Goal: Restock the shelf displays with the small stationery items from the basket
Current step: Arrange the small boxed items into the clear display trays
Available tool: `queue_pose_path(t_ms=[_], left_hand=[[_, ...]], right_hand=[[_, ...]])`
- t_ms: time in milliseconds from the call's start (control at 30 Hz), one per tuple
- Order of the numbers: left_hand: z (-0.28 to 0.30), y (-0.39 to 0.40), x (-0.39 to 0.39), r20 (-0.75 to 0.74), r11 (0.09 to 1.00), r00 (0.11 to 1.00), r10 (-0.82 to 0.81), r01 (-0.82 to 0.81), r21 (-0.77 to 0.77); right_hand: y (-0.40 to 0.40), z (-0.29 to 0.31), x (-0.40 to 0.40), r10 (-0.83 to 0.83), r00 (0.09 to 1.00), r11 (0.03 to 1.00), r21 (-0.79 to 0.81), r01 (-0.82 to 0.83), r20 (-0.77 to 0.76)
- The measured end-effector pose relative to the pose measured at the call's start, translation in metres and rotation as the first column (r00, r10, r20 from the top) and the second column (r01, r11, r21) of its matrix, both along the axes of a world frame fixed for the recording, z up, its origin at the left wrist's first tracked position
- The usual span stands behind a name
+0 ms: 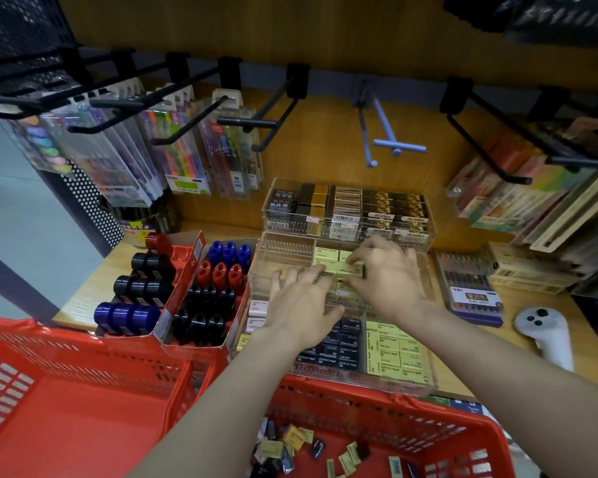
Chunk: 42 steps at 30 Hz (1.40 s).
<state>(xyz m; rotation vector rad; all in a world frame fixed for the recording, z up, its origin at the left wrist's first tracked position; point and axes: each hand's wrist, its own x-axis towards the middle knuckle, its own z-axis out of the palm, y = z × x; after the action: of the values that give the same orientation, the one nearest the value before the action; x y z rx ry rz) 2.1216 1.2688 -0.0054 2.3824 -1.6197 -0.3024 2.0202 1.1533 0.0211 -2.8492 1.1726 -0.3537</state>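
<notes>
both hands over the clear tray [256, 270] on the shelf [83, 298]. left hand [299, 305] flat, fingers spread on yellow erasers [328, 254]. right hand [389, 274] pinching one eraser in the middle row. more erasers loose in the red basket [377, 401] below, near the tray.

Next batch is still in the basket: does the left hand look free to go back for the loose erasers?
Probably yes: the left hand lies flat on the clear tray, gripping nothing, and the loose erasers lie uncovered in the red basket below.
</notes>
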Motion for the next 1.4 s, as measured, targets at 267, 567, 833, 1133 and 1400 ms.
queue_pose_path(t_ms=[267, 567, 833, 1133, 1400], left_hand=[[0.007, 0.075, -0.053, -0.139, 0.991, 0.982, -0.130, 0.135, 0.026], [-0.123, 0.181, -0.083, -0.452, 0.814, 0.836, 0.312, 0.010, 0.580], [-0.214, 0.204, -0.081, -0.356, 0.766, 0.863, 0.359, -0.054, 0.641], [-0.269, 0.224, -0.098, -0.305, 0.909, 0.948, 0.096, 0.041, 0.414], [-0.222, 0.207, -0.082, -0.785, 0.624, -0.049, 0.618, -0.576, 0.528]], right_hand=[[0.094, -0.040, -0.083, 0.010, 0.978, 0.902, 0.420, -0.099, 0.209], [0.153, -0.149, -0.160, -0.168, 0.969, 0.493, 0.836, 0.241, -0.180], [0.192, -0.214, -0.151, 0.215, 0.940, 0.582, 0.808, 0.094, -0.265], [0.223, -0.278, -0.110, 0.393, 0.874, 0.756, 0.642, -0.130, -0.287], [0.195, -0.245, -0.117, -0.198, 0.977, 0.377, 0.914, 0.151, -0.079]])
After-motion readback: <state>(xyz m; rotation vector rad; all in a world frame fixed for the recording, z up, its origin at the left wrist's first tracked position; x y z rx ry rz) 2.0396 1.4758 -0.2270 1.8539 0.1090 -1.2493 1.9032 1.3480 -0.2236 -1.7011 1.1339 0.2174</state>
